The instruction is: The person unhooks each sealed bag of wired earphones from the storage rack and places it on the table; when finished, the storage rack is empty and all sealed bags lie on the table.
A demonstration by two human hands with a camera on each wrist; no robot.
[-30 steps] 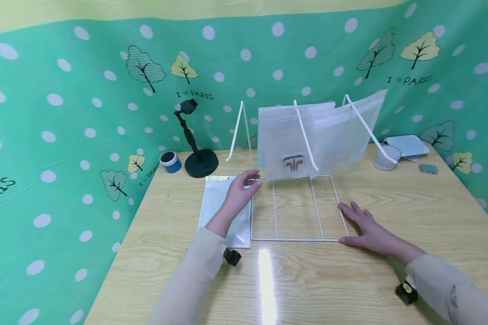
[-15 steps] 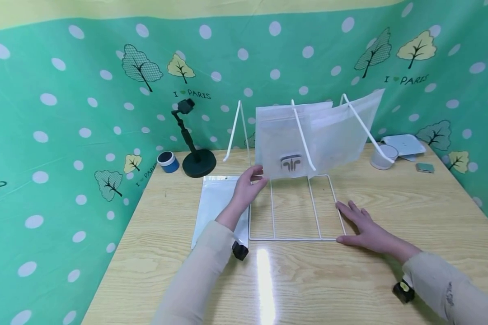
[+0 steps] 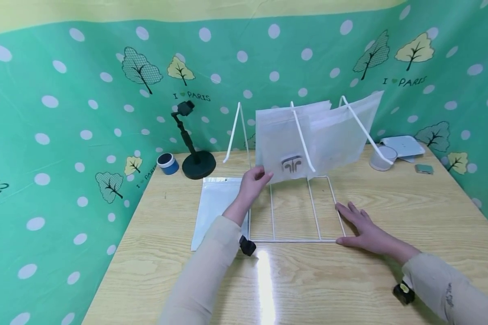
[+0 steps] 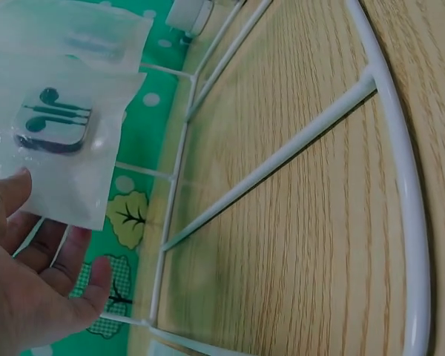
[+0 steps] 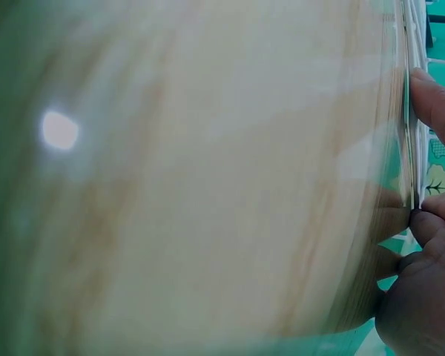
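Observation:
A white wire rack (image 3: pixel 293 241) stands on the table, its base frame flat and its raised prongs bearing several translucent pouches. My left hand (image 3: pixel 250 187) pinches the lower left part of the front zip bag (image 3: pixel 278 135), which shows earphones (image 4: pixel 55 122) on its face. In the left wrist view the thumb lies before this bag and the fingers reach behind it. At the base's right front corner, my right hand (image 3: pixel 368 231) rests with fingers spread on the frame. Under my left forearm lies a flat white zip bag (image 3: pixel 215 207).
A black stand (image 3: pixel 199 164) and a blue jar (image 3: pixel 168 163) are at the back left. Back right are a white round container (image 3: pixel 381 159), a white flat item (image 3: pixel 403 147) and a small green box (image 3: pixel 424 169). A green patterned cloth (image 3: pixel 85 135) hangs behind the table.
My left hand has moved right from beside the rack to the front bag's lower corner and now pinches it. The right hand stays on the frame.

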